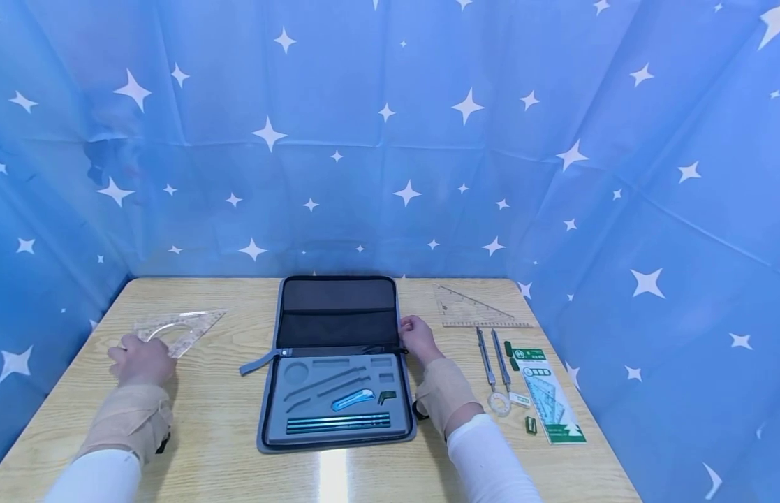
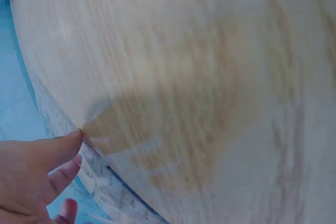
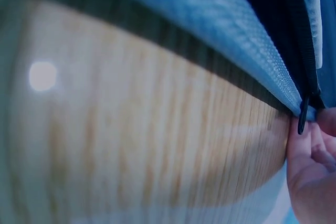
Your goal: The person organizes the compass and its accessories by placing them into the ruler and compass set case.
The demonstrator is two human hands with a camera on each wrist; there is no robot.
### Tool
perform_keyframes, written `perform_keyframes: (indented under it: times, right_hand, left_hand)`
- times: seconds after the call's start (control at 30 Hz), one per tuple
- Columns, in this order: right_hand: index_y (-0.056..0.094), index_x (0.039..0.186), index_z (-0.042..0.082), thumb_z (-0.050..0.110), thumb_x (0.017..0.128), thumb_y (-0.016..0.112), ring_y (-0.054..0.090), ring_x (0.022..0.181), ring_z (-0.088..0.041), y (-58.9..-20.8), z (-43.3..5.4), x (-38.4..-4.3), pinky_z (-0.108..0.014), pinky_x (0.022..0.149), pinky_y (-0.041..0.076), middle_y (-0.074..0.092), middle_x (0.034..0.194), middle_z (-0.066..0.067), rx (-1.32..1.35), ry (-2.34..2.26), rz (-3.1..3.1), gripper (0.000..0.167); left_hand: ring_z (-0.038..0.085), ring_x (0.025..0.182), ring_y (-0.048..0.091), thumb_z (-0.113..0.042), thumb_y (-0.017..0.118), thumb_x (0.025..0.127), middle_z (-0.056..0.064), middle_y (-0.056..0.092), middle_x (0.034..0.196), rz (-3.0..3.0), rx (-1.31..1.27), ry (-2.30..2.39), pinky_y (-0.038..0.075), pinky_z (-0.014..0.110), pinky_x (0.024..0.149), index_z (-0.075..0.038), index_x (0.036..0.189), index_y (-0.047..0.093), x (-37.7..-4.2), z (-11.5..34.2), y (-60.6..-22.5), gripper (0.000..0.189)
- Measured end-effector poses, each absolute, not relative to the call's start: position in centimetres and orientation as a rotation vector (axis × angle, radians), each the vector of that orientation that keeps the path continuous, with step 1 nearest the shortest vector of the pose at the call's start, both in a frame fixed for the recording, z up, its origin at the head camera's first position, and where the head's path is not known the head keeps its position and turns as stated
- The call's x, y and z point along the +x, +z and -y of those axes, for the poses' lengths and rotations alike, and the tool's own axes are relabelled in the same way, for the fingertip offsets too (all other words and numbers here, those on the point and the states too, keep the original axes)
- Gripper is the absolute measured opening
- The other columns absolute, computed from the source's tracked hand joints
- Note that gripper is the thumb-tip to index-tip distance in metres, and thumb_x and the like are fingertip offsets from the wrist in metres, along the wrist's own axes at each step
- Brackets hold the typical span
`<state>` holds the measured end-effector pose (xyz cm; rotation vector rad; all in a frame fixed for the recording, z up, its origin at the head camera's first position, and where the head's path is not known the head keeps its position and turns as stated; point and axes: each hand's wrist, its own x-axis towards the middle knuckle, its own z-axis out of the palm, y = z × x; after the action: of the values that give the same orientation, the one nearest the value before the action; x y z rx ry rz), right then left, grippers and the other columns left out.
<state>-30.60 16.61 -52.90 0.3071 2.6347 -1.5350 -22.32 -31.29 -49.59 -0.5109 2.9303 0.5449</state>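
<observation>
In the head view, a zippered stationery case [image 1: 339,447] lies unfolded, its dark lid [image 1: 339,297] at the back. Its grey foam insert [image 1: 302,402] holds dark pencils [image 1: 338,423], a slim blue-and-white item [image 1: 353,399] and a small dark green piece [image 1: 386,397]. On the left, my left hand [image 1: 143,360] pinches a clear set square [image 1: 201,323]; the left wrist view shows the thumb [image 2: 68,142] on its scaled edge. My right hand [image 1: 420,339] grips the lid's right edge near the hinge, fingertips beside the black zipper pull [image 3: 303,114] in the right wrist view.
Right of the case lie another clear set square [image 1: 474,311], two metal compasses [image 1: 487,360], a small round clear piece [image 1: 499,403], a green sharpener [image 1: 531,425] and a green-and-white packet [image 1: 547,398]. A strap [image 1: 258,365] sticks out leftward. Blue star curtains [image 1: 390,175] surround the table.
</observation>
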Motion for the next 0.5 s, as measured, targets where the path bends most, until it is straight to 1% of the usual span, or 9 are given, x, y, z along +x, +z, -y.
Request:
perform_keyframes:
  times: [0.07,0.13,0.27,0.33,0.4,0.5]
  right_hand:
    - [0.058,0.11,-0.003,-0.003,0.091,0.043,0.045,0.076,-0.014,-52.87,-16.63,-30.62,-0.018,0.062,0.036,0.056,0.106,-0.014,0.305,-1.532,-2.637,0.024]
    - [0.058,0.11,-0.003,-0.002,0.091,0.043,0.045,0.077,-0.014,-52.82,-16.69,-30.59,-0.018,0.063,0.036,0.056,0.108,-0.014,0.309,-1.539,-2.621,0.024]
    - [0.058,0.111,-0.001,-0.001,0.092,0.043,0.044,0.078,-0.014,-52.67,-16.77,-30.49,-0.018,0.063,0.036,0.055,0.109,-0.013,0.316,-1.523,-2.607,0.024]
    - [0.058,0.111,-0.001,-0.001,0.092,0.043,0.045,0.078,-0.015,-52.61,-16.76,-30.48,-0.019,0.063,0.036,0.055,0.107,-0.013,0.313,-1.515,-2.609,0.024]
    - [0.058,0.111,-0.001,-0.001,0.092,0.043,0.046,0.078,-0.015,-52.58,-16.73,-30.48,-0.019,0.062,0.037,0.055,0.105,-0.012,0.306,-1.49,-2.632,0.024]
    - [0.058,0.11,-0.001,0.0,0.091,0.043,0.047,0.078,-0.016,-52.67,-16.67,-30.54,-0.019,0.062,0.037,0.056,0.103,-0.012,0.296,-1.474,-2.651,0.024]
  left_hand:
    - [0.064,0.101,0.024,-0.01,0.047,0.089,0.042,0.021,0.111,-2.932,-0.556,0.596,0.035,0.064,0.07,0.011,0.107,0.053,-22.15,31.12,-49.76,0.028]
    - [0.065,0.101,0.025,-0.011,0.048,0.089,0.041,0.017,0.118,-2.934,-0.584,0.652,0.035,0.064,0.07,0.008,0.11,0.051,-21.98,30.99,-49.94,0.029]
    - [0.064,0.102,0.03,-0.012,0.054,0.087,0.039,0.013,0.126,-2.961,-0.637,0.738,0.037,0.062,0.069,0.008,0.113,0.048,-21.73,30.79,-50.14,0.033]
    - [0.063,0.106,0.03,-0.011,0.058,0.085,0.038,0.013,0.13,-2.997,-0.684,0.776,0.037,0.062,0.071,0.009,0.118,0.045,-21.71,30.71,-50.25,0.041]
    - [0.061,0.109,0.029,-0.01,0.062,0.082,0.037,0.014,0.134,-3.03,-0.75,0.817,0.036,0.063,0.074,0.009,0.126,0.04,-21.76,30.61,-50.38,0.053]
    - [0.058,0.112,0.029,-0.007,0.066,0.079,0.035,0.017,0.136,-3.061,-0.829,0.881,0.034,0.063,0.077,0.005,0.136,0.029,-21.9,30.54,-50.56,0.069]
